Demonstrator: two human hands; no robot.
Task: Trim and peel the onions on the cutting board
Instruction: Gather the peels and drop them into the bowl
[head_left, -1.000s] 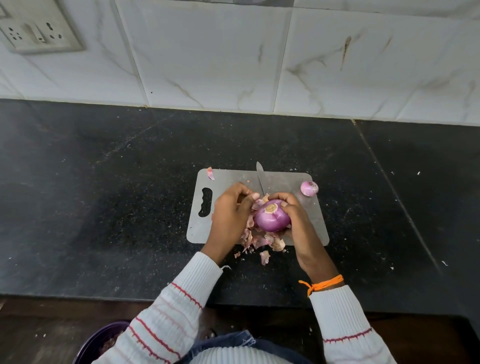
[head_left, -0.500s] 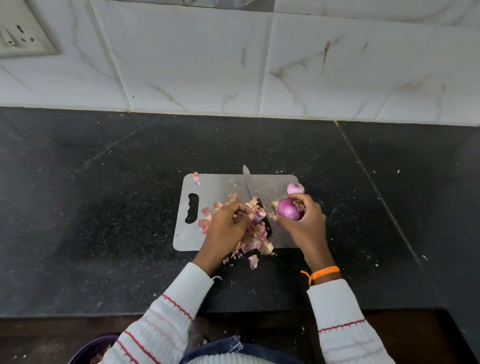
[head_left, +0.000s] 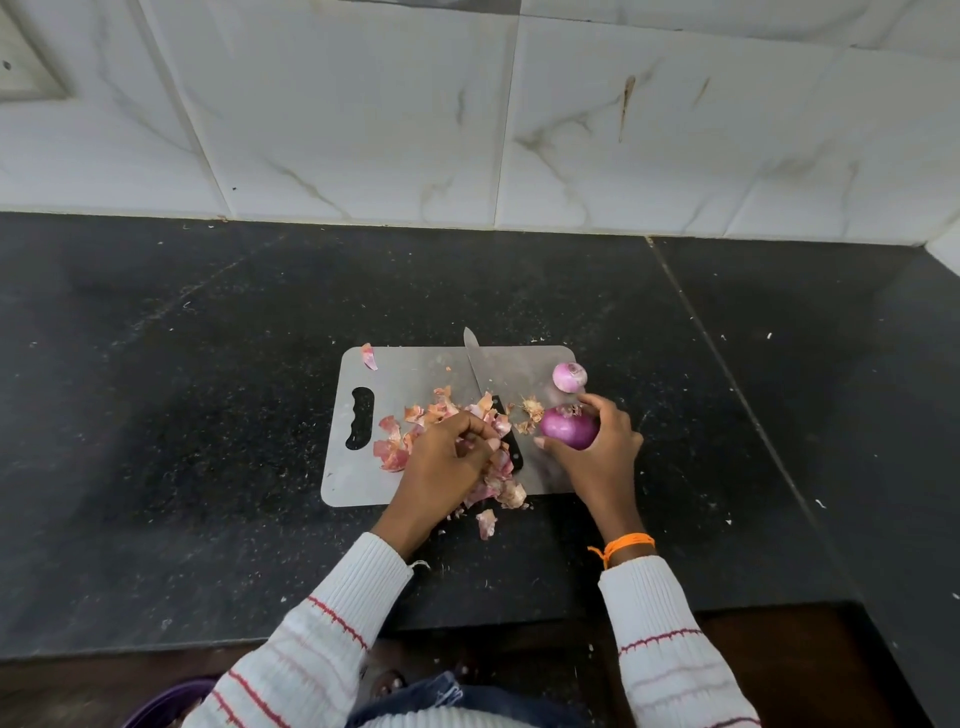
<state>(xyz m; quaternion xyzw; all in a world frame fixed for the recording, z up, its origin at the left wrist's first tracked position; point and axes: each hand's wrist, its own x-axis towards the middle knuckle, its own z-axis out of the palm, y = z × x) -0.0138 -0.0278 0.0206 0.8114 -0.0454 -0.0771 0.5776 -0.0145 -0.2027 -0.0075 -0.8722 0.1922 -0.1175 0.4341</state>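
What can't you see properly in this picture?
- Knife handle: head view, mostly hidden under the peels and the left hand.
- What the left hand's curled fingers hold: hidden by the hand itself.
- Underside of the onion: covered by the right hand.
- Purple bowl: cut off by the bottom edge.

A grey rectangular cutting board (head_left: 415, 374) with a slotted handle hole lies on a black speckled stone counter (head_left: 208, 322) below a white marbled tile wall (head_left: 363, 114). The right hand (head_left: 597, 447) grips a large peeled purple onion (head_left: 568, 428) at the board's right side; a smaller peeled purple onion (head_left: 569, 375) sits just beyond it near the far right corner. The left hand (head_left: 441, 462), fingers curled, rests among a heap of pink-brown papery onion skins (head_left: 415, 415). A steel-bladed knife with a black handle (head_left: 475, 364) lies on the board, its handle partly hidden under the skins. An orange thread band (head_left: 626, 543) circles the right wrist, above white ribbed sleeves with red stripes (head_left: 670, 649).
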